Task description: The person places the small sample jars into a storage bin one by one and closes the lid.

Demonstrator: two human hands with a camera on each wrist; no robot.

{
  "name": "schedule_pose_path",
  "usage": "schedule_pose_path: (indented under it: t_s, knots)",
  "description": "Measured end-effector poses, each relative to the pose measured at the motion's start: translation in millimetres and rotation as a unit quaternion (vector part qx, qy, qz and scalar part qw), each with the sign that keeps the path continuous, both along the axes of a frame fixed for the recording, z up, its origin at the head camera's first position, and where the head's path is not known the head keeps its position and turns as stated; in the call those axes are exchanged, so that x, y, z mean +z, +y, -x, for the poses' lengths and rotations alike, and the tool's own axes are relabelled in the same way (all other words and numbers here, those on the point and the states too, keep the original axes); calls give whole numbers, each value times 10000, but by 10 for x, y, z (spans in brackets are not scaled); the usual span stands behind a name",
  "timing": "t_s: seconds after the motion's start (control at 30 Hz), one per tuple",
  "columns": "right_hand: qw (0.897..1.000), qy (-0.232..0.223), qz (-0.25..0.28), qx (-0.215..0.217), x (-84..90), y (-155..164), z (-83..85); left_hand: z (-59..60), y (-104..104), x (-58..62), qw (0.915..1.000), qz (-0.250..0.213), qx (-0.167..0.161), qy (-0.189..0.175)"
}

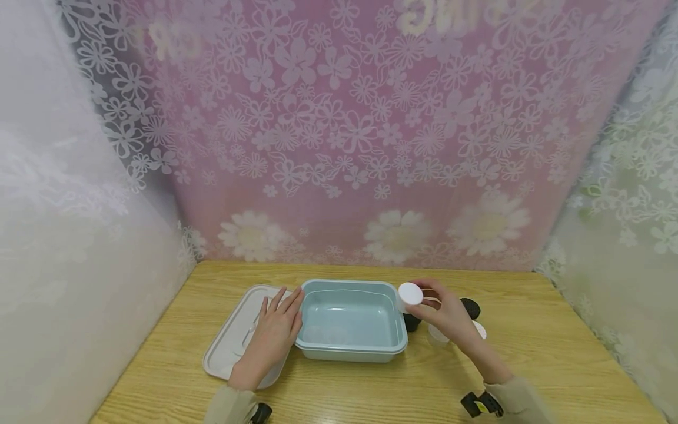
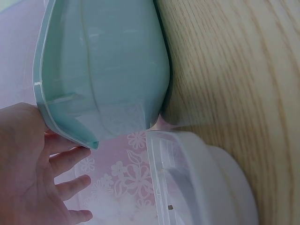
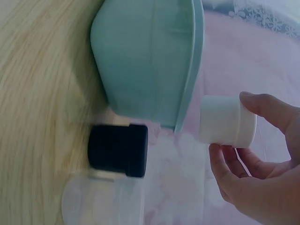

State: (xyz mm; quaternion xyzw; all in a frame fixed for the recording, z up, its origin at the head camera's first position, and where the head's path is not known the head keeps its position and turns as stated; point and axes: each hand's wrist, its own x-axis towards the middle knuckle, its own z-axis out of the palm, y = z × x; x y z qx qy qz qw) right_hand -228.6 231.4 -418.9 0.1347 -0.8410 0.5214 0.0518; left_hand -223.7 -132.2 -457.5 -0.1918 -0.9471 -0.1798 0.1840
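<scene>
The right hand (image 1: 447,315) pinched a small white jar (image 1: 409,294) just right of the blue tub (image 1: 349,347) at lower middle, while the left hand (image 1: 272,335) lay flat on the lid (image 1: 225,347).

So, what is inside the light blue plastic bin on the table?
The bin looks empty: only its bare, glossy bottom shows. The near wall hides a narrow strip of the floor behind it.

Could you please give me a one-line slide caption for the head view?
Right hand holds a white jar beside the blue tub; left hand rests on the lid.
</scene>
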Motion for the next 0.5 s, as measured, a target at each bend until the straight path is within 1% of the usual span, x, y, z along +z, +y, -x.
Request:
schedule_pose_path:
  t_s: [0.33,0.5]
  knots:
    - [9973,189,-126,697,-120,-292,51,0,6,5,10000,-55,-2,-23]
    - [9925,119,-174,1200,-154,-392,66,0,6,9,10000,-31,13,-21]
